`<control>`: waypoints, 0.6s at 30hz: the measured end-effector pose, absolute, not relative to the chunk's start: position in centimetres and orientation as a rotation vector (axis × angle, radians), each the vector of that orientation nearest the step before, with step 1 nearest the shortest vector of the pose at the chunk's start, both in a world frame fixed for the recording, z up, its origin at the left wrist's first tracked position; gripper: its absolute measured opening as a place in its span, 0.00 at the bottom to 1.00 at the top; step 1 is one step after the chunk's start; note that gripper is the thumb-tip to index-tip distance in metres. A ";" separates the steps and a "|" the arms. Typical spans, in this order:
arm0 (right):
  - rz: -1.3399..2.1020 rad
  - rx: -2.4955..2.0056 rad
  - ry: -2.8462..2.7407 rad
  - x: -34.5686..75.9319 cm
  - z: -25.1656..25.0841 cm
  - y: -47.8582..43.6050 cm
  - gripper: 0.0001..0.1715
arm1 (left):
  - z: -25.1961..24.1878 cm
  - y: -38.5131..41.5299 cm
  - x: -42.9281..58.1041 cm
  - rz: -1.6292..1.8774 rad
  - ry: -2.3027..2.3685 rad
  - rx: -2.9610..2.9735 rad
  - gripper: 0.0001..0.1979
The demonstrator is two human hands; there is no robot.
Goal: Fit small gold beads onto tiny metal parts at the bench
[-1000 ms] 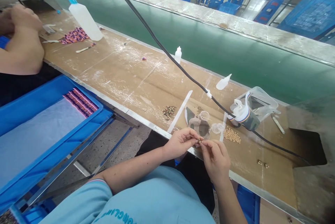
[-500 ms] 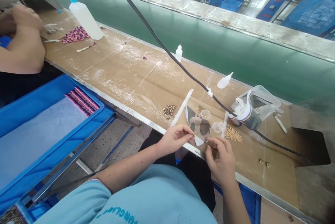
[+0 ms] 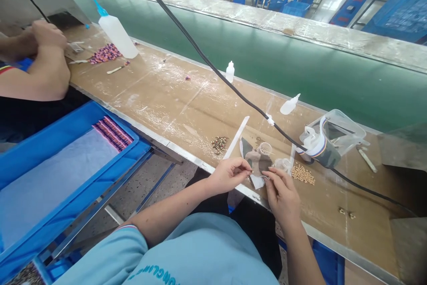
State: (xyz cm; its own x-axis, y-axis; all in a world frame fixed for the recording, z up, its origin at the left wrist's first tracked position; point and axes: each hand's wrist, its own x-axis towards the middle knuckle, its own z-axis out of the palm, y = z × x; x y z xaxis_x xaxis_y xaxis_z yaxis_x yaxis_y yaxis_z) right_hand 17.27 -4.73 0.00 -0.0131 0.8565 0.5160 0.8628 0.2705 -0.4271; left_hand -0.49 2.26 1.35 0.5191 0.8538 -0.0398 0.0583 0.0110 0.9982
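Observation:
My left hand (image 3: 231, 174) is at the bench's front edge, thumb and forefinger pinched on something too small to make out. Just to its right, my right hand (image 3: 283, 191) pinches a thin, light stick-like tool (image 3: 265, 177), its tip pointing towards the left fingertips. Behind both hands lies a grey and beige sheet (image 3: 246, 146) with a small clear cup (image 3: 265, 148) on it. A pile of small dark and gold pieces (image 3: 219, 144) sits left of the sheet. Small tan beads (image 3: 303, 174) are spread beyond my right hand, and two small gold-coloured pieces (image 3: 347, 213) lie farther right.
A black cable (image 3: 207, 56) crosses above the bench. Squeeze bottles (image 3: 230, 71) stand or lie along the back edge. A clear plastic box (image 3: 350, 129) is at the right. On the left are a co-worker's arms (image 3: 50, 67) and a blue tray (image 3: 70, 151).
My right hand's tool has turned and looks lighter now. Both hands remain close together at the edge. The whole view has shifted slightly.

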 end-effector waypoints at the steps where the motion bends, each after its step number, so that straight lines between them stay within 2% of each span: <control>1: 0.002 -1.560 -1.817 17.2 0.0 -4.7 0.09 | 1.4 2.3 -0.5 0.765 0.845 1.515 0.05; 9: 0.172 -1.523 -1.782 17.1 0.1 -4.6 0.08 | 0.8 2.1 -0.4 0.930 0.804 1.919 0.07; 14: 0.330 -1.440 -1.861 17.3 0.6 -5.2 0.17 | 0.3 1.9 -0.3 0.964 0.867 1.838 0.06; 18: 0.217 -1.435 -1.899 17.1 0.4 -5.0 0.18 | -0.2 1.8 -0.6 0.999 0.893 1.674 0.04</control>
